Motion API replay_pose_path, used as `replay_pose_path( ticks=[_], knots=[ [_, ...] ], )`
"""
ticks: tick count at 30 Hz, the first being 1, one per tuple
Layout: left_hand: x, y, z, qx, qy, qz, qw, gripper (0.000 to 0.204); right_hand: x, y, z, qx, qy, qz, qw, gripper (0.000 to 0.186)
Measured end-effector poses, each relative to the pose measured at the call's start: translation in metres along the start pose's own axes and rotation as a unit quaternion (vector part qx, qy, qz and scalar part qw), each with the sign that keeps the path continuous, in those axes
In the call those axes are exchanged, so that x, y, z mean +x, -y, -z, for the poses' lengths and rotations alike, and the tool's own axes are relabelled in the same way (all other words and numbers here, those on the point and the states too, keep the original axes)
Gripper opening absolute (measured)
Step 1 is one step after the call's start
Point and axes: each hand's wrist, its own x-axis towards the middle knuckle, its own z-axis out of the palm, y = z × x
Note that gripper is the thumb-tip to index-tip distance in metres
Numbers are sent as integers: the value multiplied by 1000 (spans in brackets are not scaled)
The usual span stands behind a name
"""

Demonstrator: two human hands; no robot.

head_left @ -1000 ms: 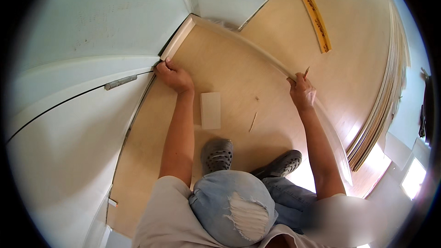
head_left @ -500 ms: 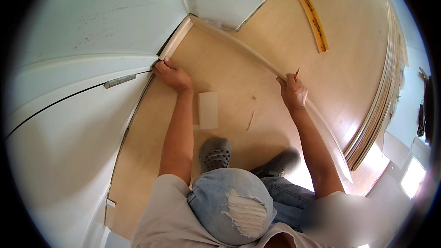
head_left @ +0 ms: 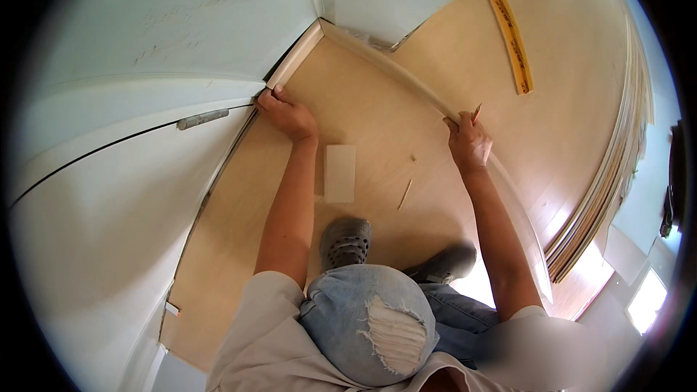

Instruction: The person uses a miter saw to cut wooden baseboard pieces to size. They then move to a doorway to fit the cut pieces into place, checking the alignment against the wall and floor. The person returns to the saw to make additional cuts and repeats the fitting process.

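Observation:
My left hand (head_left: 290, 116) is closed at the near end of a short pale wooden moulding piece (head_left: 295, 56), which lies along the base of the wall. Its thumb rests by the piece's end; the other fingertips are partly hidden at the wall. From the corner, a long pale moulding strip (head_left: 388, 67) runs toward my right hand (head_left: 470, 144), whose fingers are wrapped round it. A pencil (head_left: 477, 112) sticks up between those fingers. The long strip continues past my right forearm, and its far corner end meets the short piece.
Wood-look flooring lies below, with a pale rectangular block (head_left: 340, 174) and a thin wood sliver (head_left: 405, 194). A yellow printed strip (head_left: 512, 43) is at the far right. Stacked boards (head_left: 592, 196) stand along the right side. A white door (head_left: 131, 225) with a hinge (head_left: 202, 119) is at left.
The whole view has shifted slightly, so the scene sits a little farther right. Both hands keep their places on the moulding; nothing was let go.

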Motion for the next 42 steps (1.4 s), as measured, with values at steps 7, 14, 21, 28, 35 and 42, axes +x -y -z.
replay_pose_path(
  ticks=[7, 14, 21, 28, 35, 42],
  knots=[
    [-5, 2, 0, -47, -1, 62, 997, 27, 4, 8, 3, -12, 55, -5, 998, 32],
    [-8, -4, -4, -9, 6, 47, 999, 30, -1, 12, 3, 14, 40, -19, 999, 30],
    [-5, -16, -1, -32, 11, 98, 995, 26, 3, 13, 5, 5, 40, -16, 999, 31],
    [-7, -3, -4, -31, -28, 60, 997, 26, -3, 16, 6, 7, 45, -7, 999, 32],
    [-4, -8, 0, -15, 18, 33, 999, 20, -2, 13, 3, 0, 45, -42, 998, 31],
    [1, -13, 3, -36, 20, 43, 998, 24, 13, 25, 4, 46, 23, -24, 998, 31]
  ],
)
